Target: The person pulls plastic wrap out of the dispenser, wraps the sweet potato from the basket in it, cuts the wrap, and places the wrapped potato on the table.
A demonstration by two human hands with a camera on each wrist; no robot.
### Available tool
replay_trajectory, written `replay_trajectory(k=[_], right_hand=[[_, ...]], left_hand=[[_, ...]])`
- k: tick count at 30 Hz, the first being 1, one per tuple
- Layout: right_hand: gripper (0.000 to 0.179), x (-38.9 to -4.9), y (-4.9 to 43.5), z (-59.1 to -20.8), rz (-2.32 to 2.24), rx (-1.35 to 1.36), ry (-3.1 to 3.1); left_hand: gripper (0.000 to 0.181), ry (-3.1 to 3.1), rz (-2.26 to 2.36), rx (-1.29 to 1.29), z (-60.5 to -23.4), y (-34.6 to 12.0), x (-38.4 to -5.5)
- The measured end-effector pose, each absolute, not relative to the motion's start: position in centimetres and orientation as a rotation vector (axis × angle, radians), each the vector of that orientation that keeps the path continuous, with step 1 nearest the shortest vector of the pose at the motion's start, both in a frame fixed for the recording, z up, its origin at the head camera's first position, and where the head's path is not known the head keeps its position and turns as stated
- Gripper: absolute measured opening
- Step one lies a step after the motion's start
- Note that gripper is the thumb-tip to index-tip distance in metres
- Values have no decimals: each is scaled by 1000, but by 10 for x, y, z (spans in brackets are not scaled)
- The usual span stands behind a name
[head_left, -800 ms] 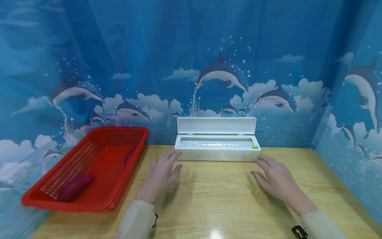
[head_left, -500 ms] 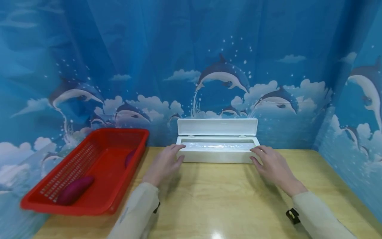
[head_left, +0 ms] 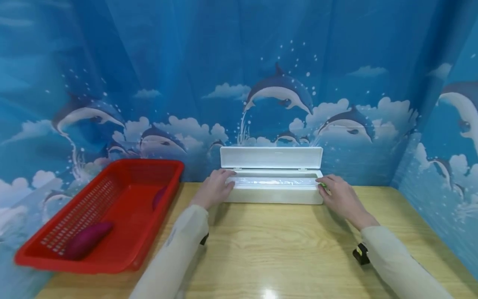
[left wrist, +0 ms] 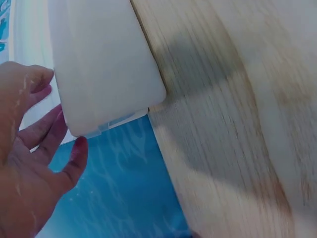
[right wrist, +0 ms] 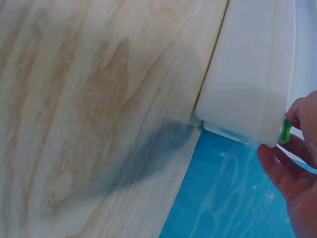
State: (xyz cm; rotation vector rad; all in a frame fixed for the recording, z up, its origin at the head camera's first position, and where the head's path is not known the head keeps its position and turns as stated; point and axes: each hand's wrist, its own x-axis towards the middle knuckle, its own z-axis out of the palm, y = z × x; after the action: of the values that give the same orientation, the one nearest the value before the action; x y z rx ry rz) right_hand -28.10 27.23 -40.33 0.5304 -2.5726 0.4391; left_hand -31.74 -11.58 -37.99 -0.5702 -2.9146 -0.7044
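A long white plastic wrap dispenser (head_left: 274,196) stands against the backdrop with its lid (head_left: 271,158) raised. Glossy clear film (head_left: 274,181) shows in its opening. My left hand (head_left: 213,189) is at the dispenser's left end, fingers spread and loosely bent about the corner in the left wrist view. At the other end, my right hand (head_left: 342,199) has its fingertips at the rim beside a green slide cutter (right wrist: 285,131). Part of that cutter is hidden by the fingers. Neither view shows film pinched or lifted.
On the left sits a red perforated basket (head_left: 128,249) holding a purple sweet potato (head_left: 87,240) and another purple one (head_left: 158,197), partly hidden by the wall. A dolphin-print backdrop (head_left: 239,83) rises behind the wooden table (head_left: 261,245).
Both hands have reached forward to the dispenser's two ends. The left fingers now extend over the rim, and the right fingers have come onto the green slide cutter's corner.
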Motion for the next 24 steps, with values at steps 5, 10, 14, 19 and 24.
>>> replay_trajectory(k=[5, 10, 14, 19, 24], right_hand=[[19, -287, 272, -401, 462, 542, -2576], [20, -287, 273, -397, 495, 543, -2626], [18, -290, 272, -393, 500, 562, -2652], [14, -296, 271, -390, 450, 558, -2683], [12, -298, 270, -388, 423, 536, -2745]], left_hand=[[35, -2933, -722, -549, -380, -115, -328], [36, -2947, -888, -499, -379, -112, -334], [38, -2932, -1029, -458, -377, -113, -339], [34, -2957, -1086, -402, -376, -112, -342], [27, -2959, -1064, -318, -378, -107, -344]])
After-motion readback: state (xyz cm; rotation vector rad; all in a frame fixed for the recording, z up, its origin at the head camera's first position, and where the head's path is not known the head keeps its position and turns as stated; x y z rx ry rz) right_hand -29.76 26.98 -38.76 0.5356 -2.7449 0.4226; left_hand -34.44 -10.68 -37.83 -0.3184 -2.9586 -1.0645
